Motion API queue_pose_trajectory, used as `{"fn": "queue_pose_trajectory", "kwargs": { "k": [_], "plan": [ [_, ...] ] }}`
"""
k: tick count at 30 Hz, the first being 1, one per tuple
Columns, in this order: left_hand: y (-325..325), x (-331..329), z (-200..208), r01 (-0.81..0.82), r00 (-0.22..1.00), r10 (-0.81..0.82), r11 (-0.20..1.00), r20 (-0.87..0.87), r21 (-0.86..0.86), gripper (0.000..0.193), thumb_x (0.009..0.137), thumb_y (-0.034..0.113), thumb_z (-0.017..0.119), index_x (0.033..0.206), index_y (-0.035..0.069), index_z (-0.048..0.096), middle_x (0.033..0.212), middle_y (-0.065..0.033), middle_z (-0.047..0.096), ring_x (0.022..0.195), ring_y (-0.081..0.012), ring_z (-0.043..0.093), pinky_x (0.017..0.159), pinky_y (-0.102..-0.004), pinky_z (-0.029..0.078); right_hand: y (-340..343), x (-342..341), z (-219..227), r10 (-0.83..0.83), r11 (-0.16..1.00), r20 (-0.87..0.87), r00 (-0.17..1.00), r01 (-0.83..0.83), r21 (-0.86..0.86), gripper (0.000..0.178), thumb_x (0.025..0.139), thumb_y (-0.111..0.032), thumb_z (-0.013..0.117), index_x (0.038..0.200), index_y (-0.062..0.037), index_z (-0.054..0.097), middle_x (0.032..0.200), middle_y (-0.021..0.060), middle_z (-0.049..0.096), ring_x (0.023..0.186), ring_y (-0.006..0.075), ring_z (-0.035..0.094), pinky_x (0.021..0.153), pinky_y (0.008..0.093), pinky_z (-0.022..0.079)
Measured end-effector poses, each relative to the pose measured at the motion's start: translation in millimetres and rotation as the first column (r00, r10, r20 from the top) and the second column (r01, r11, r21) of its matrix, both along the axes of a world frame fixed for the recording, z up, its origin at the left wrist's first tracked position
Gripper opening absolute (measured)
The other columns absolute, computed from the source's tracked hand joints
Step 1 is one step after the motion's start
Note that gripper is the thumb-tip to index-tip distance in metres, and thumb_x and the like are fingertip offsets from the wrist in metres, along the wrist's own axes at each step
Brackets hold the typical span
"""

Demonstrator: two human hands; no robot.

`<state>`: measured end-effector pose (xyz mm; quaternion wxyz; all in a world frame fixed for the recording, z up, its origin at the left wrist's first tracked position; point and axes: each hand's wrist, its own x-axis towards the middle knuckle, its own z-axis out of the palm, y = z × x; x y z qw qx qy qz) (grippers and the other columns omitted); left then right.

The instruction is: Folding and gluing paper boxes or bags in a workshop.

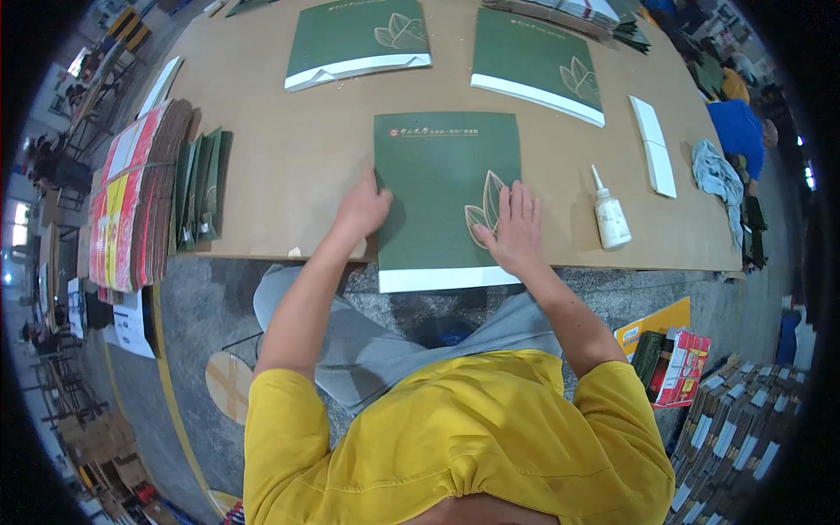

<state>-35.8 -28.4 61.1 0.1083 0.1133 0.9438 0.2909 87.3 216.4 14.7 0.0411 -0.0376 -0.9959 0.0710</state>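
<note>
A flat green paper bag (429, 184) with a gold leaf outline and a white strip along its near end lies in front of me. Its near end sticks out past the table's front edge. At its left edge, my left hand (363, 208) has its fingers curled in and closed on that edge. My right hand (514, 229) lies open on the right side of the bag, fingers stretched, partly over the leaf print. To the right of that hand stands a white glue bottle (612, 219) with a pointed nozzle.
Two similar green bag piles (359, 39) (535, 61) lie farther back. On the left are a strapped red-and-white stack (131, 197) and upright folded green pieces (201, 188). White strips (654, 149) and a blue-grey cloth (719, 179) lie on the right. A round stool (229, 388) stands on the floor.
</note>
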Motion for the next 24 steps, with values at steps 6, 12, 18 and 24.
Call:
{"fn": "queue_pose_trajectory", "kwargs": {
  "k": [6,12,18,24],
  "plan": [
    [-3,52,-35,-0.180,0.982,0.187,0.971,-0.027,0.156,0.052,0.082,0.014,0.054,0.131,0.006,0.039,0.114,-0.0223,0.052,0.101,-0.0368,0.053,0.082,-0.0441,0.046,-4,-4,1,0.000,1.000,0.011,1.000,0.000,0.003,0.083,0.086,-0.053,0.046,0.138,0.0067,0.022,0.146,0.0260,0.017,0.137,0.0370,0.011,0.110,0.0511,0.008],
    [-12,62,-47,0.202,0.706,-0.325,0.944,-0.629,-0.261,0.052,0.087,0.027,0.054,0.132,0.005,0.041,0.135,-0.0196,0.039,0.126,-0.0347,0.035,0.101,-0.0463,0.033,-6,-4,5,-0.009,1.000,0.015,1.000,0.009,-0.029,0.080,0.087,-0.052,0.044,0.138,0.0060,0.023,0.145,0.0257,0.017,0.137,0.0367,0.010,0.110,0.0509,0.008],
    [-41,55,-48,0.448,0.670,-0.480,0.870,-0.566,-0.207,0.046,0.082,0.018,0.058,0.124,0.001,0.048,0.125,-0.0145,0.048,0.117,-0.0326,0.043,0.100,-0.0415,0.036,36,13,-6,0.147,0.981,-0.228,0.963,-0.172,-0.092,0.052,0.083,-0.023,0.056,0.128,-0.0017,0.043,0.136,0.0181,0.036,0.125,0.0345,0.032,0.102,0.0454,0.028],
    [-70,64,-19,0.612,0.614,-0.662,0.743,-0.430,-0.271,0.045,0.075,0.009,0.059,0.119,0.002,0.051,0.120,-0.0129,0.052,0.110,-0.0312,0.049,0.094,-0.0388,0.044,79,39,28,0.518,0.815,-0.250,0.818,-0.561,-0.145,0.044,0.073,-0.005,0.061,0.117,-0.0080,0.055,0.123,0.0074,0.052,0.104,0.0291,0.050,0.087,0.0397,0.043]
  ]
}}
